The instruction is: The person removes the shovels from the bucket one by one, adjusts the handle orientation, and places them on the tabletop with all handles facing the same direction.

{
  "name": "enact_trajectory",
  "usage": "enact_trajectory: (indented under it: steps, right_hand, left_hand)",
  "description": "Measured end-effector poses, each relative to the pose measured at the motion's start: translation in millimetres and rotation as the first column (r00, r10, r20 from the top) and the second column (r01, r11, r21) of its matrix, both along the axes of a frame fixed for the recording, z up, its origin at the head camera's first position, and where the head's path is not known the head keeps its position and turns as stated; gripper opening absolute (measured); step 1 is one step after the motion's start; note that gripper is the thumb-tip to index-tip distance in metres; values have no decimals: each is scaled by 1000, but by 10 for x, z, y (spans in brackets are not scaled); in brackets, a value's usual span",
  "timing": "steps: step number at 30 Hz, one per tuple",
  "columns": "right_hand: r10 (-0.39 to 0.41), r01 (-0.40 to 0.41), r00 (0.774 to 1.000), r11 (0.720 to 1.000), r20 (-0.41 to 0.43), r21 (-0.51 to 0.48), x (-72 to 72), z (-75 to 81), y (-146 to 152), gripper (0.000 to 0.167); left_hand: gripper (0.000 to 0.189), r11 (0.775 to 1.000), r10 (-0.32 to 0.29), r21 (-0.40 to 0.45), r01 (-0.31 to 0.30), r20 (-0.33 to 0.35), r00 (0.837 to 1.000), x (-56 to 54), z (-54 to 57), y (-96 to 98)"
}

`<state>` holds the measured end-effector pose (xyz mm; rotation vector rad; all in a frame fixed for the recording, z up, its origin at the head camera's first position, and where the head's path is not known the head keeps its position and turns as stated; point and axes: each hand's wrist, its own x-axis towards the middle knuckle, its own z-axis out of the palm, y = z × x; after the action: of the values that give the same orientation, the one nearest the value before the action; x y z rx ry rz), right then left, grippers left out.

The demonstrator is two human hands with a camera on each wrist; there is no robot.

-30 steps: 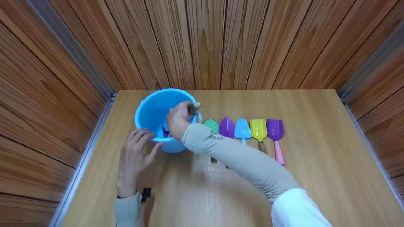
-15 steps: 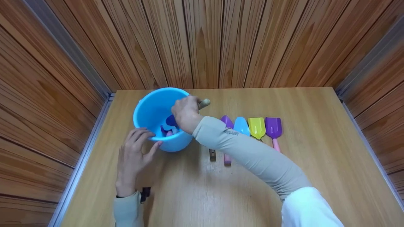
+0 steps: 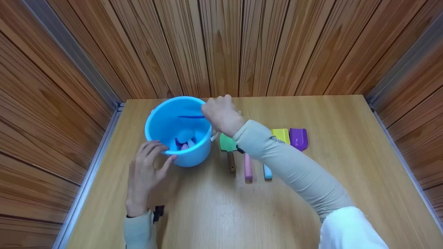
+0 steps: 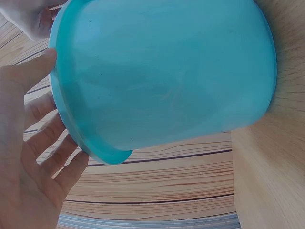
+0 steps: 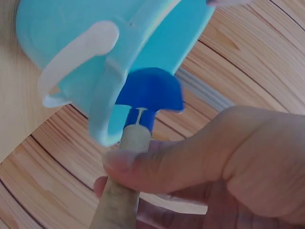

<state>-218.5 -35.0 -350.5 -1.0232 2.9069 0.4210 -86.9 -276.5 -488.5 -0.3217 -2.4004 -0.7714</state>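
Note:
A blue bucket [image 3: 195, 157] stands at the left of the table, with a white handle [image 5: 78, 57] in the right wrist view. My left hand [image 3: 147, 174] grips its near-left rim, thumb outside and fingers over the edge. Between thumb and fingers, my right hand [image 3: 223, 116] holds a toy shovel by its wooden handle [image 5: 114, 202]. The shovel's dark blue blade [image 5: 152, 90] overlaps the bucket's mouth. In the head view that blade [image 3: 191, 117] shows as a thin edge, with the handle mostly hidden by the hand. Light blue, purple and pink pieces [image 3: 185, 147] lie inside the bucket.
Right of the bucket lies a row of toy shovels: a green one [image 3: 227, 142], a pink handle [image 3: 248, 169], a light blue handle [image 3: 267, 172], a yellow blade [image 3: 281, 135] and a purple blade [image 3: 298, 139]. My right sleeve covers parts of them. Wood-panelled walls [image 3: 228, 48] surround the table.
My right hand has moved right and slightly up, out from over the bucket to its right rim, drawing the dark blue shovel along. My left hand stays on the rim.

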Motion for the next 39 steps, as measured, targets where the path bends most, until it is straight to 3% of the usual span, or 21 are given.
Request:
enact_trajectory:
  steps: [9,13,20,26,28,31,36,39]
  right_hand:
    - [-68,86,984,991,167,-100,-198,119,398,15]
    - [-88,142,950,977,301,-162,-295,182,713,15]
    - [-131,269,858,938,497,-217,-431,224,1331,20]
    - [-86,282,850,907,519,-312,-532,120,1792,26]
    - [-86,313,834,887,546,-339,-548,65,1920,28]
    - [-118,399,783,848,611,-349,-543,0,2100,32]
    - [-136,544,681,751,719,-373,-511,-138,2392,49]
    - [-120,597,647,694,753,-403,-504,-260,2564,53]
  left_hand:
    - [34,1000,-5,10,5,-6,1000,13,-19,-10]
    - [34,1000,-15,17,15,-3,1000,11,-15,2]
    - [34,999,-17,28,16,12,1000,6,7,-6]
    - [35,1000,-5,28,5,18,1000,-5,11,-21]
    - [35,1000,-2,28,1,16,1000,1,6,-25]
    - [35,999,-2,37,1,19,1000,11,0,-25]
    - [35,999,-1,47,0,28,1000,27,12,-28]
    - [35,999,-1,51,-1,24,1000,24,19,-28]
